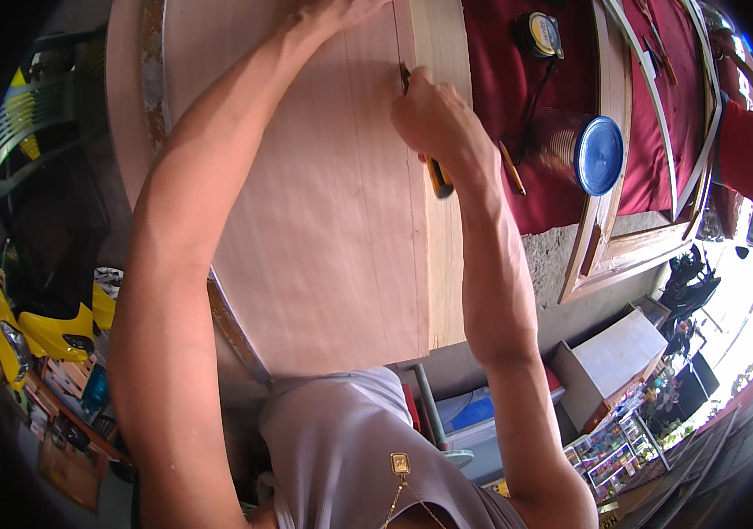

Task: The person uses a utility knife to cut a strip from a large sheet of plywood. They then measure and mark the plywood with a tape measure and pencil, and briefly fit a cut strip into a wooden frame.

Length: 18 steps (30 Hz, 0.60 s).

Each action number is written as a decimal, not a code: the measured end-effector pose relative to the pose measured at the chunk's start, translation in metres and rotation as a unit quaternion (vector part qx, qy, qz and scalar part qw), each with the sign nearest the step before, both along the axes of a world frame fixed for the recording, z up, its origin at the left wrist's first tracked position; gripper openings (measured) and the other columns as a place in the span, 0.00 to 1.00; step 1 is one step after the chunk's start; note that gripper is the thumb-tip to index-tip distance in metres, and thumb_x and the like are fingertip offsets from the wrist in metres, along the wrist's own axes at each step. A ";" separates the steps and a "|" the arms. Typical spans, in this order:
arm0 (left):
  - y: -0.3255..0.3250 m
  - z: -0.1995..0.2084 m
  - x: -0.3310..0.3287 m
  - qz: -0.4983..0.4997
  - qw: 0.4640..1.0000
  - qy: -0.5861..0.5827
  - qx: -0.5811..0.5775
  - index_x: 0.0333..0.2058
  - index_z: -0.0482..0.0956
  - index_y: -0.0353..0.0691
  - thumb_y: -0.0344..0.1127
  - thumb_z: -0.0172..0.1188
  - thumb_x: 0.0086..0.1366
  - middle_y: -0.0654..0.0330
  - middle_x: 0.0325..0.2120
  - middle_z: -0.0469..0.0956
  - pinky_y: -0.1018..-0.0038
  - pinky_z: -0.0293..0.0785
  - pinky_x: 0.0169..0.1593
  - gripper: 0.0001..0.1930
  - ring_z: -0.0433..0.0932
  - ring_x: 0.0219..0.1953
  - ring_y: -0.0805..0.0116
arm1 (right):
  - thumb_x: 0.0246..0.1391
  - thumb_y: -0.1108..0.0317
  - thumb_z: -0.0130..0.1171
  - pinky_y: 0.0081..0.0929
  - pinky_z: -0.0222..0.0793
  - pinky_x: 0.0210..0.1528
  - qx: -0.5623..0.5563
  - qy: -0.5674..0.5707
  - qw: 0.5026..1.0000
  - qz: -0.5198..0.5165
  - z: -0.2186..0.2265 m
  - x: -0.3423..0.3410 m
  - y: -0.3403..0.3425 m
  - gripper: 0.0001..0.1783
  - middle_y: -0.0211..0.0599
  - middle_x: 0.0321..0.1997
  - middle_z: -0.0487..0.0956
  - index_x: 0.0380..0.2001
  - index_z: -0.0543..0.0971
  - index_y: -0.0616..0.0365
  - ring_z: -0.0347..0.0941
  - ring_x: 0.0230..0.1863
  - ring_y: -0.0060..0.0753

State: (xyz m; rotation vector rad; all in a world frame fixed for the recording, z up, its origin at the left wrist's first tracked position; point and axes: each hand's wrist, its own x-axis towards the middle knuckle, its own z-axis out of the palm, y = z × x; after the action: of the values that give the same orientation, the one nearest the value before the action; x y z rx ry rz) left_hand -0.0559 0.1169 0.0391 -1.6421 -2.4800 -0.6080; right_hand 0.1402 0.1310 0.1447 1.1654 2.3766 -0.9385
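A thin sheet of plywood (323, 203) lies in front of me, with a dark lengthwise line near its right edge. At the far edge of the picture my left hand (341, 12) rests on the sheet, fingers stretched toward that line and partly cut off by the frame. My right hand (436, 110) is closed around a utility knife (439, 179) with a yellow and black handle, whose dark front end points away over the line. Whether the blade touches the wood is hidden. Along the sheet's right side runs a paler wooden board (444, 256).
Dark red cloth (504, 97) to the right bears a tape measure (539, 35), a pencil (513, 169) and a clear jar with a blue lid (599, 156). Beyond stands a wooden frame (610, 203). A green plastic chair (28, 128) and yellow vehicle panels (59, 331) are at left.
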 end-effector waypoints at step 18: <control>0.004 -0.015 -0.010 -0.026 0.997 0.037 0.070 0.54 0.82 0.56 0.56 0.59 0.65 0.56 0.62 0.71 0.42 0.57 0.65 0.22 0.66 0.65 0.49 | 0.65 0.63 0.49 0.61 0.73 0.38 -0.012 -0.029 0.999 -0.021 0.007 0.073 -0.056 0.14 0.67 0.26 0.77 0.37 0.66 0.66 0.77 0.33 0.73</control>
State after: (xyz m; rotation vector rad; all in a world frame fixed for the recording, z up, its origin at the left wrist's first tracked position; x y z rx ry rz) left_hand -0.0655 0.1209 0.0238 -1.6503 -2.2950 -0.6965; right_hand 0.2129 0.0753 0.1514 1.2213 2.2983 -0.9319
